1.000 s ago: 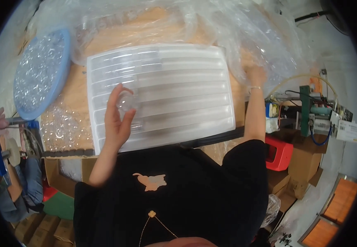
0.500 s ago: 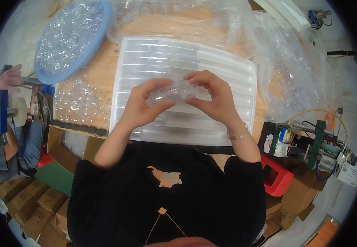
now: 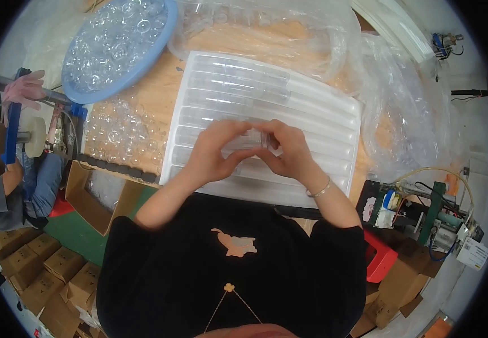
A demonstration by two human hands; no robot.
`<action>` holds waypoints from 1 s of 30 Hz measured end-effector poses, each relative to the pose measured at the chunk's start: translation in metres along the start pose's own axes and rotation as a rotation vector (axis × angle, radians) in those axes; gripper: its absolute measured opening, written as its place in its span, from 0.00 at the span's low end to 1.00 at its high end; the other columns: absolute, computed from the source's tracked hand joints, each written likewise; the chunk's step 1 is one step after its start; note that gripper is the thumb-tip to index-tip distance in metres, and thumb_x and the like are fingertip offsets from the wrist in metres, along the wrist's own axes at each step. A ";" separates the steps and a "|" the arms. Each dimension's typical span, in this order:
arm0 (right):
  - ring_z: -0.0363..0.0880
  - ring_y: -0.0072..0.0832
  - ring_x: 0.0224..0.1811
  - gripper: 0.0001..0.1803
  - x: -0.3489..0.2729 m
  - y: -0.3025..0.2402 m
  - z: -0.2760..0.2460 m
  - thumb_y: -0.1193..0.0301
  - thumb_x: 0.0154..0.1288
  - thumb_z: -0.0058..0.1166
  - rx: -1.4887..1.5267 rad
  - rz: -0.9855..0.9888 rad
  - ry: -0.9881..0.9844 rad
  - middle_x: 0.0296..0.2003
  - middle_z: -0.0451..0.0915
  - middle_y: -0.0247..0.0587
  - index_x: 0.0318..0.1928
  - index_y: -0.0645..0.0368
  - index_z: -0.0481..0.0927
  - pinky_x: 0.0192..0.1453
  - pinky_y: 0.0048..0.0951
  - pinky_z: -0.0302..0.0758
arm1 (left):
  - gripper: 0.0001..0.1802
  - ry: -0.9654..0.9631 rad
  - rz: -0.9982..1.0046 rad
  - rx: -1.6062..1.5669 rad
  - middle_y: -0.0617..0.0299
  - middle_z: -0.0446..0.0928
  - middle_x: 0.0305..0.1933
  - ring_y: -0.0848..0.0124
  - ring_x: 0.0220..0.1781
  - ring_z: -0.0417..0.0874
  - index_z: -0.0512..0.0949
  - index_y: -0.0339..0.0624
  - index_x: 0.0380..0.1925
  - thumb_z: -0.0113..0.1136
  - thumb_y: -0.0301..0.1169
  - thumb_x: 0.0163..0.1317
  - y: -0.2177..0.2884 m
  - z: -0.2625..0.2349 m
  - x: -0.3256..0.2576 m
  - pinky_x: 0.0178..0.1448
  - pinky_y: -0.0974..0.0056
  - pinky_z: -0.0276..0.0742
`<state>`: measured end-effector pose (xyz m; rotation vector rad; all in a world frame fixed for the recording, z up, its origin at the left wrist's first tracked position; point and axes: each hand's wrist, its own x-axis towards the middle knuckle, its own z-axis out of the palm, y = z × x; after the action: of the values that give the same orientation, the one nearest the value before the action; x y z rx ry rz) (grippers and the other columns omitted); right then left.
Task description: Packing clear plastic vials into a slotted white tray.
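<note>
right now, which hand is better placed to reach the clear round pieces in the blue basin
Likely the left hand: it is nearer the blue basin of clear round pieces than the right hand. Both hold the clear tube over the white grooved tray.

I can see a white tray (image 3: 318, 127) lined with parallel grooves, a colourless transparent tube (image 3: 249, 139), a light-blue basin (image 3: 152, 59) at far left, a pink glove (image 3: 24, 89) at left, a red plastic frame (image 3: 386, 265) at right, and a black T-shirt (image 3: 171, 270) bearing a peach-and-grey motif (image 3: 235, 244).
</note>
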<state>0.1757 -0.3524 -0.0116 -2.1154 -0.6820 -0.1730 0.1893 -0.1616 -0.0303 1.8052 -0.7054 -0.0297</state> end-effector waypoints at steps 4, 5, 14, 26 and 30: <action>0.69 0.27 0.24 0.21 -0.011 0.018 0.005 0.76 0.49 0.61 0.153 0.187 -0.004 0.27 0.73 0.39 0.46 0.59 0.72 0.29 0.24 0.68 | 0.26 0.006 0.133 0.284 0.53 0.74 0.41 0.54 0.46 0.73 0.71 0.40 0.47 0.67 0.31 0.46 -0.016 0.008 0.000 0.50 0.58 0.66; 0.71 0.30 0.27 0.21 -0.012 0.025 0.002 0.76 0.49 0.61 0.017 0.165 0.036 0.28 0.73 0.40 0.45 0.59 0.72 0.31 0.26 0.69 | 0.26 0.010 0.135 0.288 0.53 0.74 0.41 0.54 0.46 0.73 0.71 0.40 0.47 0.67 0.31 0.46 -0.016 0.006 0.004 0.50 0.58 0.66; 0.68 0.42 0.42 0.20 -0.001 0.065 -0.036 0.66 0.47 0.63 -0.577 -0.024 0.174 0.36 0.74 0.42 0.41 0.59 0.72 0.41 0.34 0.69 | 0.21 -0.070 0.062 0.905 0.51 0.76 0.44 0.54 0.51 0.71 0.77 0.44 0.44 0.52 0.45 0.56 -0.053 -0.075 0.138 0.53 0.53 0.66; 0.60 0.45 0.63 0.50 0.186 0.239 -0.231 0.41 0.47 0.56 -0.416 0.460 0.614 0.60 0.61 0.57 0.63 0.62 0.57 0.63 0.43 0.59 | 0.29 0.455 0.205 0.528 0.48 0.70 0.56 0.60 0.58 0.69 0.75 0.39 0.49 0.53 0.52 0.57 -0.134 -0.242 0.367 0.63 0.62 0.59; 0.57 0.46 0.65 0.57 0.186 0.242 -0.216 0.40 0.39 0.59 -0.858 0.810 0.323 0.63 0.56 0.55 0.65 0.59 0.53 0.63 0.56 0.53 | 0.39 0.418 -0.080 0.550 0.44 0.63 0.61 0.55 0.65 0.62 0.68 0.43 0.57 0.54 0.59 0.50 -0.161 -0.238 0.348 0.65 0.60 0.57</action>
<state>0.4870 -0.5585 0.0130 -2.8874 0.5771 -0.3855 0.6320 -0.0933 0.0253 2.2632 -0.3552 0.5191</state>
